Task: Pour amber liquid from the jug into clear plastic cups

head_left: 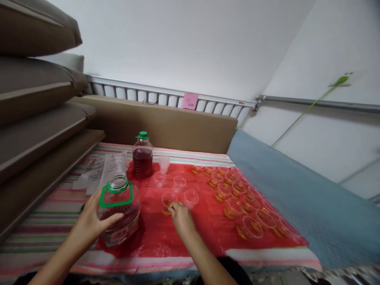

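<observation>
My left hand [92, 215] grips the side of a large see-through plastic jug [124, 227] with a green handle ring and an uncapped mouth. Dark red liquid shows inside this jug, which stands upright on a red plastic sheet [204, 221]. Between the thumb and fingers of my right hand [179, 215] is the rim of a clear plastic cup [166, 201], with a little amber liquid at its bottom. Close to that hand stands another see-through cup [191, 198]. Two more cups, one [179, 183] behind it and one [159, 179] farther left, are near the jug.
A capped jug of red liquid [142, 160] stands behind, beside a stack of cups [164, 163]. Several cups with amber liquid [234, 207] fill the right side. Plastic bags [103, 172] lie left, near stacked cushions [38, 114]. A brown board [172, 124] lines the back.
</observation>
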A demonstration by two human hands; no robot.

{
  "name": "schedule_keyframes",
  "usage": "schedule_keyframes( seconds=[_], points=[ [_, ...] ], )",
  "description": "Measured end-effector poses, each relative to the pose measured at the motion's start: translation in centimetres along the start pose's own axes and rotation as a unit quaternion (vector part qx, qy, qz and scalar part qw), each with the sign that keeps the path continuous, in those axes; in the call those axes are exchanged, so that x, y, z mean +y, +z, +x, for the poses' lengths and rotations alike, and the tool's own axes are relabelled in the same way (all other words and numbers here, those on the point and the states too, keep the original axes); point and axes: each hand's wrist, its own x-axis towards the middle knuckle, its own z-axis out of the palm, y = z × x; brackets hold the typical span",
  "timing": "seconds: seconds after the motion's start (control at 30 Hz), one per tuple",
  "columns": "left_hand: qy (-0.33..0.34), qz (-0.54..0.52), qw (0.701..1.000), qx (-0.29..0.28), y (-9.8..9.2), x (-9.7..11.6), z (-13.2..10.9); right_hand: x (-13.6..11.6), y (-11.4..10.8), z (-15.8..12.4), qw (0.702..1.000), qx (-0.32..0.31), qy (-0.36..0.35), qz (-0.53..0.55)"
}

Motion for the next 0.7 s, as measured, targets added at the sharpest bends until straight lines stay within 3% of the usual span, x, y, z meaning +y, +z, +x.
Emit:
schedule_keyframes(
  seconds=[0.2,0.3,0.37,0.5,0.7],
  points=[
    [-0.044,-0.009,0.999,-0.009,-0.4,1.0,0.3,4.7,-7.5,-4.0,0.991,0.055,-0.025,0.119],
    [-0.067,-0.01,0.998,-0.02,-0.6,2.1,0.5,7.6,-10.9,-3.3,0.992,0.086,0.004,0.093],
    [-0.079,-0.012,0.997,-0.016,-0.7,2.6,0.7,9.6,-11.9,-1.5,0.992,0.104,0.039,0.059],
    [-0.084,-0.02,0.996,-0.006,-0.6,2.2,0.8,12.7,-10.3,4.1,0.989,0.113,0.099,0.001],
    [-0.109,-0.004,0.994,-0.001,0.0,-1.2,-0.3,15.0,-5.8,11.9,0.982,0.115,0.147,-0.027]
  ],
)
